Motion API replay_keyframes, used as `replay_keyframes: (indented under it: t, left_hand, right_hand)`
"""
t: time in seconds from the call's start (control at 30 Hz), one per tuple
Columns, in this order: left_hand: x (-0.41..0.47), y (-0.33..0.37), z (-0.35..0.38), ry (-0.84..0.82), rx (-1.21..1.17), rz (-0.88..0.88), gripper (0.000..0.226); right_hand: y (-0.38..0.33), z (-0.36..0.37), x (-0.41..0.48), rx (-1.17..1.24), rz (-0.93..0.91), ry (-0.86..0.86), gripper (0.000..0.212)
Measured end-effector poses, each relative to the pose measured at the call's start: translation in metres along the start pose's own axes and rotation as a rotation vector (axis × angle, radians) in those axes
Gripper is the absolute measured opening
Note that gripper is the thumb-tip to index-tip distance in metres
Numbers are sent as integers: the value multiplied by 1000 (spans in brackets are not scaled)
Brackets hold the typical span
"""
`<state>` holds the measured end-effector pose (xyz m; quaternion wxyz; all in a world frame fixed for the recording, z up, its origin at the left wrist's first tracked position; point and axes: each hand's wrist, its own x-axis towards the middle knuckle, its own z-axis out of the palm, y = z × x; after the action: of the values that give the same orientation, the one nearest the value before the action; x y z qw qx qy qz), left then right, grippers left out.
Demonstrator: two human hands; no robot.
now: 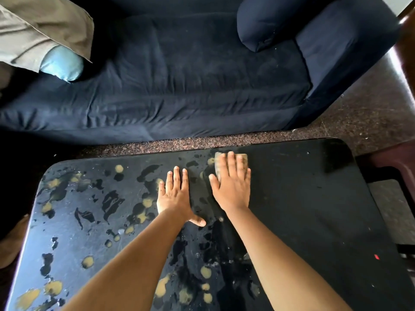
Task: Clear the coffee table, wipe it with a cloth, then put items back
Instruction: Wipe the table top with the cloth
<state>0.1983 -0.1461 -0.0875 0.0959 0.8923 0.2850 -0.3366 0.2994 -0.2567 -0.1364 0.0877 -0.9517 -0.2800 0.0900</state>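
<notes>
Tan cloth (231, 163) under right hand (232, 187) fingers (231, 162) (flat).

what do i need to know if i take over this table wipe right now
Left hand flat on the coffee table, fingers straight, holding nothing.
Right hand pressing the cloth flat near the table's far edge.
Done: no items show on the tabletop; its right part looks evenly dark.
To do: the wet streaks across the left part, then put the items back; they are not in view.

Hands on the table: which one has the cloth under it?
The right hand; it lies flat over the tan cloth, while the left hand rests on bare tabletop.
</notes>
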Motion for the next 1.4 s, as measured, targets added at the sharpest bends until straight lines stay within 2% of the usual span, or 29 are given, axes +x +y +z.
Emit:
replay_keyframes:
  t: [0.07,0.1,0.13,0.17,0.27,0.33,0.4,0.47,0.5,0.53,0.57,0.67,0.73,0.8,0.9,0.97,1.0,1.13,1.2,1.27,1.4]
  left_hand:
    - [0,-1,0,5,-7,7,158]
    - [1,-2,0,7,-12,12,158]
    - [1,-2,0,3,-20,16,158]
    - [1,-2,0,-1,-25,20,158]
    - [2,-3,-2,4,-24,28,159]
    - [3,-4,-1,10,-19,36,159]
    - [2,-5,1,19,-21,47,159]
    - [2,-7,1,35,-27,59,158]
    - [2,-8,-2,47,-27,67,157]
    - [3,-9,-5,55,-25,74,155]
    - [4,-10,-9,67,-13,80,152]
    - [6,-11,-18,87,54,75,149]
    - [9,-10,-19,65,62,50,152]
    - [11,-9,-17,37,46,28,155]
    - [12,-8,-18,15,42,14,155]
    - [13,-7,-19,5,40,13,156]
    - [13,-7,-20,2,41,12,156]
    - [14,-6,-20,20,43,5,157]
    - [14,-5,-19,34,37,6,158]
    - [13,-6,-17,38,31,-1,158]
    - [11,-7,-16,39,2,-28,157]
  right_hand:
    - [11,-4,-8,-62,-308,-70,66]
    - [21,-6,-9,-91,-404,-95,66]
    - [32,-9,-7,-115,-424,-102,66]
    - [40,-10,-4,-125,-361,-90,65]
    - [33,-11,13,-54,35,-7,64]
    - [8,-7,20,7,136,-2,65]
    - [-8,-3,16,14,-54,-12,66]
    - [0,-3,7,-46,-337,-62,64]
    - [11,-5,4,-76,-406,-74,64]
    - [23,-7,5,-94,-399,-72,64]
    - [34,-7,9,-104,-316,-60,64]
    - [37,-12,34,-60,33,-10,64]
    - [22,-12,49,-23,108,7,64]
    - [7,-10,51,-15,-3,16,64]
    - [7,-6,32,-53,-360,-44,63]
    - [26,-8,26,-81,-432,-66,63]
    - [37,-9,27,-91,-377,-56,63]
    - [41,-14,50,-52,78,16,64]
    - [20,-12,55,-20,135,26,64]
    - [-5,-6,48,-8,-9,28,64]
    - [-7,0,24,-58,-494,-66,64]
